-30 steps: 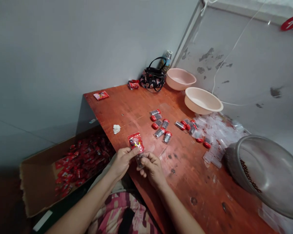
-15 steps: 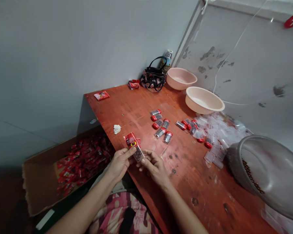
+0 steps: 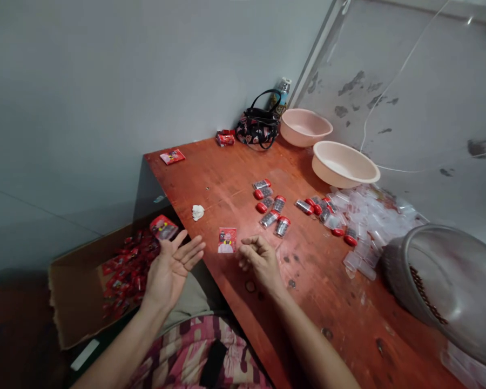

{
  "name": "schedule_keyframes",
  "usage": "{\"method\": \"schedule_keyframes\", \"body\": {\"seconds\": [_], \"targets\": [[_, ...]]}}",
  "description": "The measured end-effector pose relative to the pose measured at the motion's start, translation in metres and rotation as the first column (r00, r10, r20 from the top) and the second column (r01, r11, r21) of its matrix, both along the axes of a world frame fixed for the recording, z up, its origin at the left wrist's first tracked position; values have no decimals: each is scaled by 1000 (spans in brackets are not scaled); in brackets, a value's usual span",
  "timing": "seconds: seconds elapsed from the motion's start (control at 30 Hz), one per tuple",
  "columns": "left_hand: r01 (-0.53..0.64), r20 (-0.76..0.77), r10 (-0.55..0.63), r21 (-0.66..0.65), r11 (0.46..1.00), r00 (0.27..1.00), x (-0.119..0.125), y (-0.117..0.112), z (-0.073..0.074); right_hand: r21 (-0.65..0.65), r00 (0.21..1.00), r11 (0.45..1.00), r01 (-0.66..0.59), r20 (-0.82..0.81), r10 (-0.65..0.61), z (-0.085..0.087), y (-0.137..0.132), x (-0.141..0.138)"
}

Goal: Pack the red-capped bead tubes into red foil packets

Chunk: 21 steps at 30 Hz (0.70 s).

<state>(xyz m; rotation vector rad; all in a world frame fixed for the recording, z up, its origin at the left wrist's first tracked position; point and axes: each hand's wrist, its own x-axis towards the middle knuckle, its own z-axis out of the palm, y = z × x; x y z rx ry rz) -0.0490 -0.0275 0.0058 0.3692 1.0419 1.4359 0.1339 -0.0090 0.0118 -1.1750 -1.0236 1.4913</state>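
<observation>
Your left hand [image 3: 170,273] is open, palm up, empty, just beside the cardboard box [image 3: 75,308]. Your right hand [image 3: 261,259] is released, fingers loosely curled, empty, just above the wooden surface [image 3: 319,308]. A red printed card [image 3: 227,240] lies flat on the surface between your hands. A red packet [image 3: 163,227] sits on the pile of red packets [image 3: 125,275] in the box. Red-capped vials [image 3: 271,208] lie on the surface beyond your right hand.

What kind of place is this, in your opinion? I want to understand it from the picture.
It looks like a simple, home-style workspace for packing small goods by hand, though I cannot be sure. The signs are the red-capped clear tubes, the heap of clear plastic bags, and the cardboard box of red packets.
</observation>
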Motion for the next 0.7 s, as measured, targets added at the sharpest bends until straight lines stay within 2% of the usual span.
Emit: {"method": "schedule_keyframes", "body": {"seconds": [0.03,0.07,0.1,0.17,0.23,0.27,0.3,0.37,0.43,0.53,0.63,0.7], "targets": [[38,-138,-36,15,999,990,0,1,-3,4,1000,1000,22,20,-22,0,1,4],[104,-313,-86,44,994,946,3,3,-7,7,999,999,36,40,-36,-1,2,8],[181,-504,-116,82,980,856,7,6,-11,9,997,999,41,61,-41,-3,2,11],[333,-823,-61,160,929,565,19,14,-21,18,994,1000,26,104,-27,-5,0,13],[431,-955,65,191,882,289,29,23,-31,34,989,999,-8,146,3,-8,-2,14],[454,-975,117,191,871,187,33,27,-36,43,986,999,-25,166,17,-9,-4,13],[464,-982,156,190,865,110,35,30,-40,53,982,998,-36,187,26,-10,-5,13],[478,-977,212,197,856,24,36,33,-47,84,969,996,-31,247,10,-11,-4,11],[486,-966,258,230,843,10,35,33,-50,135,947,991,5,317,-48,-12,-1,9],[484,-949,302,306,820,88,34,28,-49,175,947,984,31,310,-85,-14,9,4],[462,-935,247,342,818,255,36,22,-40,112,986,994,19,161,-37,-17,19,-2],[393,-900,115,295,871,420,37,18,-32,54,996,998,41,79,-45,-17,23,-4]]}}
